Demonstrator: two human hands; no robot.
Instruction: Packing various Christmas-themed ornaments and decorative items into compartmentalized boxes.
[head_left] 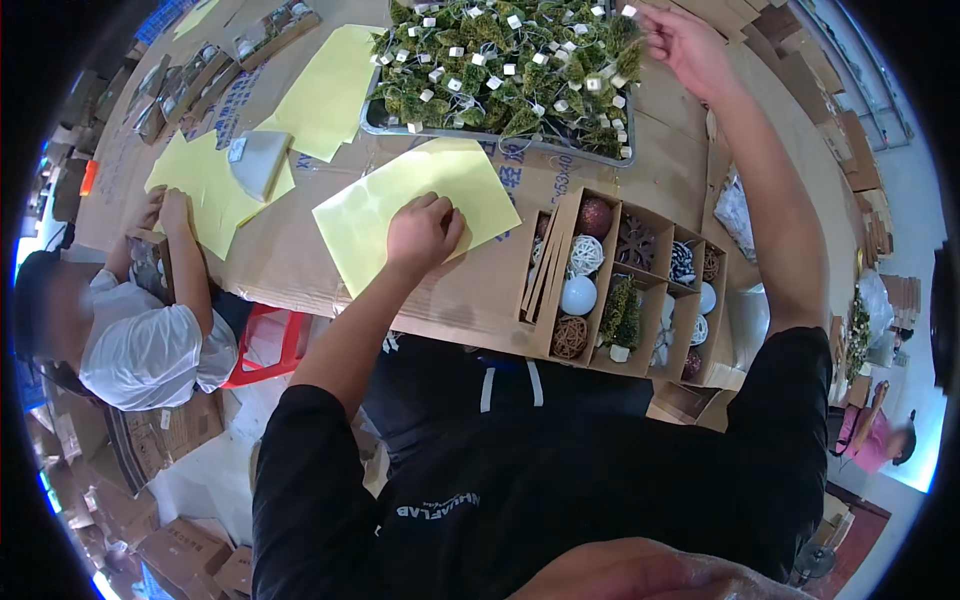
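On the cardboard-covered tabletop (pixel 440 300), a shiny-rimmed tray (pixel 598 155) is being filled by shaggy green moss trees (pixel 520 120). Beside it, a divided cardboard box (pixel 560 270) and a flat yellow sheet (pixel 455 185) with faint round shapes are being laid out. By the tray's far right corner, the right hand (pixel 690 50) is being held with fingers drawn close, a small white block (pixel 629 11) at the tips; whether it is being gripped cannot be told. The left hand (pixel 425 232) is being rested on the sheet, fingers curled together; any contents are being hidden. Trees are probably best being lifted singly by the block, so crumbly-looking moss is not being crushed nor neighbours dragged. In the box, a rough dark-red ball (pixel 595 217), an openwork white ball (pixel 586 256) and a smooth white ball (pixel 578 296) are being separated from other pieces by thin card walls.
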